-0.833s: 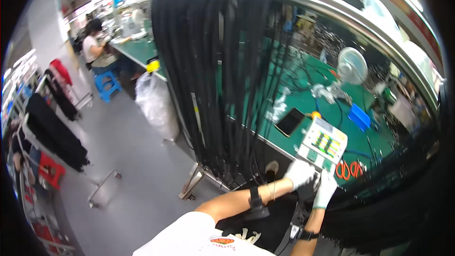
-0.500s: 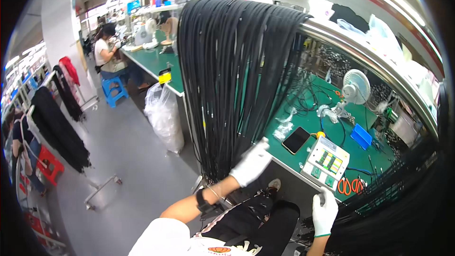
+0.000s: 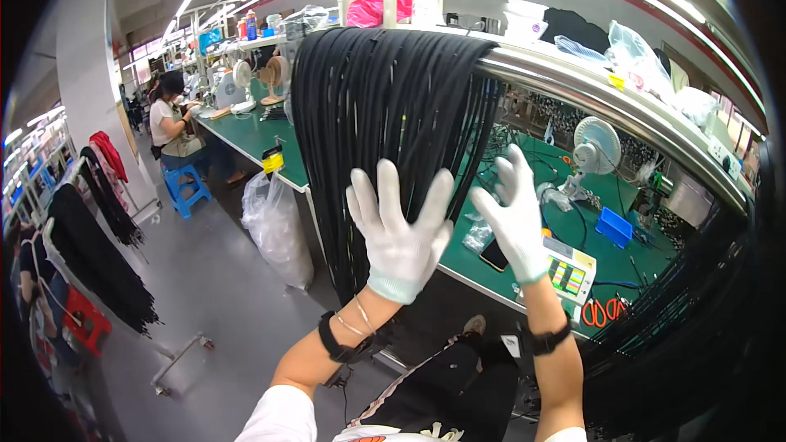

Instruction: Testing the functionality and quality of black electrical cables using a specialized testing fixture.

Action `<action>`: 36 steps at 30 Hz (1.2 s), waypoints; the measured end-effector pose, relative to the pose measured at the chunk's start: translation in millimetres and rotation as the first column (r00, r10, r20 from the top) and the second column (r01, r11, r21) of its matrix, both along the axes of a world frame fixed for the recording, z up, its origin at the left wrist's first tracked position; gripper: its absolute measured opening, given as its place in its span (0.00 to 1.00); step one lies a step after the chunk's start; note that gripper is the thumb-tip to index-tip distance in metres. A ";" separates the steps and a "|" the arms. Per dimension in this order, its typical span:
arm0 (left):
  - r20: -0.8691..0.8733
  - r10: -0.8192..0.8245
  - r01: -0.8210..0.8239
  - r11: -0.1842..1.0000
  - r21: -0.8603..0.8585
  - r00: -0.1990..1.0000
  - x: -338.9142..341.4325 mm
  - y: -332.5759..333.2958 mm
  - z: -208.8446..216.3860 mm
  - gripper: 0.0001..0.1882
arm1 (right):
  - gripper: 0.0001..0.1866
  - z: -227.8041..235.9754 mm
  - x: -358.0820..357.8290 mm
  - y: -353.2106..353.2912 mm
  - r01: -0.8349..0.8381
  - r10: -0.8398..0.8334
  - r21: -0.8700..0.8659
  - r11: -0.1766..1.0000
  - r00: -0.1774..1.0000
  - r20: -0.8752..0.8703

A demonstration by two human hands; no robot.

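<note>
A thick curtain of black cords [image 3: 385, 98] hangs over a shiny metal rail [image 3: 565, 86] in front of me. My left hand [image 3: 401, 233], in a white glove, is raised before the cords with fingers spread and nothing held; whether it touches them I cannot tell. To its right my gloved right hand [image 3: 514, 217] is up too, fingers apart, and holds nothing. Behind that hand lie a partly hidden phone [image 3: 494, 257] and a white tester box [image 3: 571, 270] with a coloured panel, both on the green bench [image 3: 483, 278].
A small fan [image 3: 596, 146], a blue tray [image 3: 614, 227] and orange-handled scissors [image 3: 604, 312] are on the bench. More black cords [image 3: 679, 336] hang at right. A bag of clear plastic [image 3: 278, 229] hangs at left, near a rack base [image 3: 180, 364]. A seated person [image 3: 173, 119] works farther back.
Both hands have risen in front of the cords. The left has opened with its fingers spread; the right has come up from beside the bench edge. My view has shifted slightly.
</note>
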State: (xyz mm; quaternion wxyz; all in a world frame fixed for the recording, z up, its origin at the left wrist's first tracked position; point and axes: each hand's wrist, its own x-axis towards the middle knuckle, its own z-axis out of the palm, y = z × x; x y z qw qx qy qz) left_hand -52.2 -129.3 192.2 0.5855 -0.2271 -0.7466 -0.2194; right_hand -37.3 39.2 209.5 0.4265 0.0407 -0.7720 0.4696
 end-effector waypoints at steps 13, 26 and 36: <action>0.220 -0.202 0.161 0.969 0.189 0.954 -34.1 -50.7 17.5 0.35 | 0.12 26.0 -106.5 -47.3 -0.091 0.075 -0.106 0.990 0.986 -0.145; 0.190 -0.113 0.134 0.986 -0.100 0.975 6.1 -72.7 -12.8 0.43 | 0.21 -9.0 15.4 -30.8 -0.017 -0.187 0.643 0.765 0.951 0.247; 0.340 -0.671 0.741 0.657 -0.139 0.659 66.3 24.4 -36.7 0.32 | 0.26 144.7 288.9 108.4 0.834 -0.708 0.495 -0.243 0.197 -0.678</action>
